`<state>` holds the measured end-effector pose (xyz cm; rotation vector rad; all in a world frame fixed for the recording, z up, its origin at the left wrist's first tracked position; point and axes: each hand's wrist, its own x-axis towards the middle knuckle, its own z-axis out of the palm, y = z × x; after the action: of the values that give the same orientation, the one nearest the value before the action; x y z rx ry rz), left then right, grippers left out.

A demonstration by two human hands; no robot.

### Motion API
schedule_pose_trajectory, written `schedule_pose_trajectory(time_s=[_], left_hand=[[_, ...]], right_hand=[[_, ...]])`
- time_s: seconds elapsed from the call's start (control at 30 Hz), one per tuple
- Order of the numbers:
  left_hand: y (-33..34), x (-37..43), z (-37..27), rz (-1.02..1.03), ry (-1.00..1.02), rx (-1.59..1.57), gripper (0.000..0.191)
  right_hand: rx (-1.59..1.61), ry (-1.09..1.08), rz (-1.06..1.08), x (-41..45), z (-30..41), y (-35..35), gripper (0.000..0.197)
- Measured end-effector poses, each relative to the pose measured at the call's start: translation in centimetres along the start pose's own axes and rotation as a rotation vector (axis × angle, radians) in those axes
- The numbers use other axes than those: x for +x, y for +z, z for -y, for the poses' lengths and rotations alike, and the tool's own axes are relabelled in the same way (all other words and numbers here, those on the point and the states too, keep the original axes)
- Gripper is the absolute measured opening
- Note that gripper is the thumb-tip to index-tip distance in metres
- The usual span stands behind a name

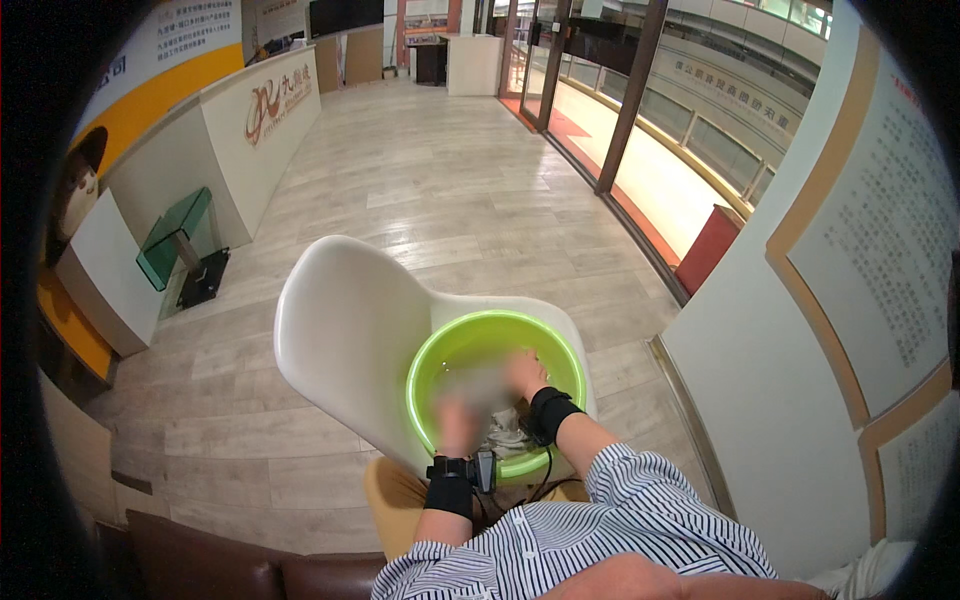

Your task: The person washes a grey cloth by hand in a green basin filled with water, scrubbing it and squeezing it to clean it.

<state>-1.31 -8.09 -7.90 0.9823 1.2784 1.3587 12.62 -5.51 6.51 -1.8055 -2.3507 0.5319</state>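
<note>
A bright green plastic basin rests on the seat of a white moulded chair before me. Both my hands are inside its rim. Between them stretches a greyish cloth, blurred so that its outline and folds are lost. My left hand grips its near left end, and my right hand has its far right end with curled fingers. Below my right hand, a pale, crumpled, wet-looking cloth lies at the basin's near side; whether the two cloths are one piece cannot be told.
Black wrist straps sit on both forearms, with dark cables hanging by the basin's near rim. A brown leather sofa is behind at the left. To the right stands a wall panel; a glass-topped stand is at the left.
</note>
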Motion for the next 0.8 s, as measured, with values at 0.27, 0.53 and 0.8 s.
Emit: schedule_pose_trajectory(time_s=[0.27,0.53,0.8], left_hand=[[-1.5,0.4,3.3,0.129,0.081,-0.128,0.024],[0.0,4.5,5.8,0.118,0.122,-0.125,0.027],[0.5,3.1,6.7,0.131,0.635,1.155,0.033]], right_hand=[[-0.160,-0.171,0.020,2.7,-0.5,5.7,0.029],[0.065,-0.695,-0.068,4.7,-2.2,9.6,0.026],[0.286,-0.625,-0.278,0.8,0.5,7.4,0.015]])
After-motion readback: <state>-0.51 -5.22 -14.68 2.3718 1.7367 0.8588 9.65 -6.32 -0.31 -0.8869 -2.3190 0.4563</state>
